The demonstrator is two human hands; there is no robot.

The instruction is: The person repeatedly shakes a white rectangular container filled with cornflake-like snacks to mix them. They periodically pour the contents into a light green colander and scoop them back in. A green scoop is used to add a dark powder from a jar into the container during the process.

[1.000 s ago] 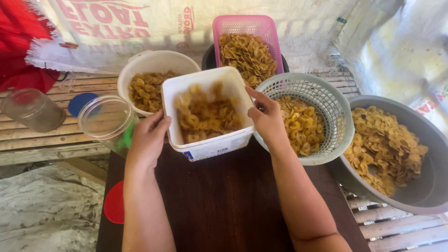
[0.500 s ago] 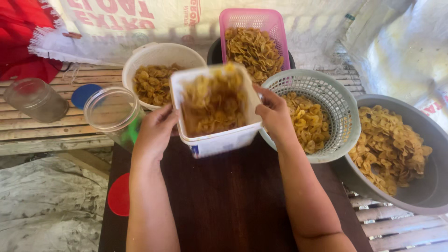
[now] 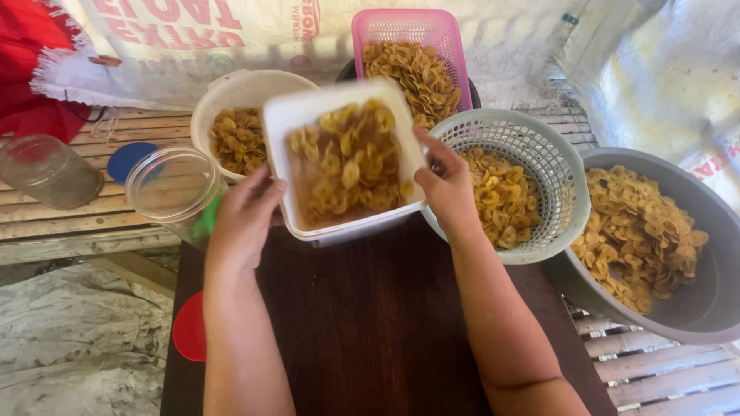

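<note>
A white rectangular tub (image 3: 289,123) full of yellow chips is held up over the dark wooden table (image 3: 370,331), tilted with its open top toward me and blurred by motion. My left hand (image 3: 245,216) grips its left side. Its right side is gripped by my right hand (image 3: 445,185). The chips inside (image 3: 347,166) lie heaped toward the lower edge.
A round white tub (image 3: 231,88) of chips and an empty clear jar (image 3: 173,189) stand to the left. A pink basket (image 3: 443,31), a grey-green mesh basket (image 3: 539,146) and a grey basin (image 3: 694,308) hold more chips. A second clear jar (image 3: 46,169), a blue lid (image 3: 127,158) and a red lid (image 3: 191,327) lie at left.
Both hands have lifted the white tub off the table and tipped its open top toward me; the chips inside have shifted.
</note>
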